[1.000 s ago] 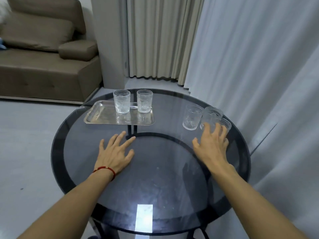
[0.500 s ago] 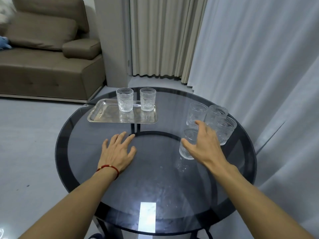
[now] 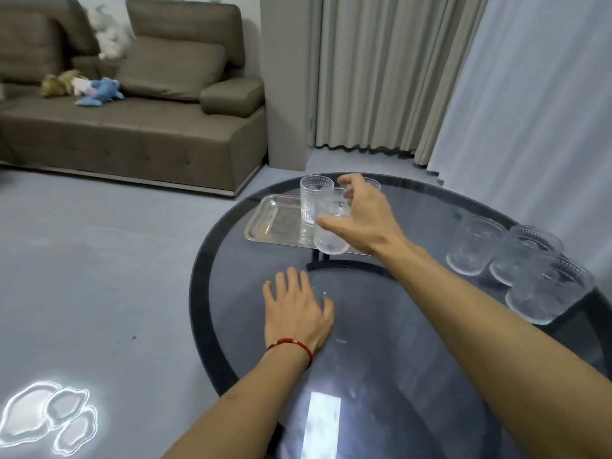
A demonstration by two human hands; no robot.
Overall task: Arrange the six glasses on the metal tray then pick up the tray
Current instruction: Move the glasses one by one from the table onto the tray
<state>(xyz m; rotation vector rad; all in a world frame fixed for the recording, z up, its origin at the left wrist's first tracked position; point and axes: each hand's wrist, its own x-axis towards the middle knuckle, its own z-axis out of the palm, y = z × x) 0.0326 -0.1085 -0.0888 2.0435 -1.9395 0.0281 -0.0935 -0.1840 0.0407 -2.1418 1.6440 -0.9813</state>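
A rectangular metal tray [image 3: 276, 220] lies at the far side of the round dark glass table [image 3: 381, 359]. One ribbed clear glass [image 3: 313, 197] stands on it, and a second glass [image 3: 373, 184] shows only its rim behind my hand. My right hand [image 3: 364, 217] grips a third glass [image 3: 329, 235] from above, held over the tray's near edge. Three more glasses [image 3: 472, 248] [image 3: 523, 256] [image 3: 549, 289] cluster at the table's right side. My left hand [image 3: 294, 309], with a red bracelet, rests flat on the tabletop, fingers spread.
A brown sofa [image 3: 132, 127] with soft toys [image 3: 96, 91] stands across the grey floor at the left. Beige curtains [image 3: 371, 71] and pale drapes [image 3: 536, 94] hang close behind and right of the table.
My right hand took one glass from the right-hand cluster and carried it left to the tray's near edge. The camera view turned left. My left hand stayed flat on the table.
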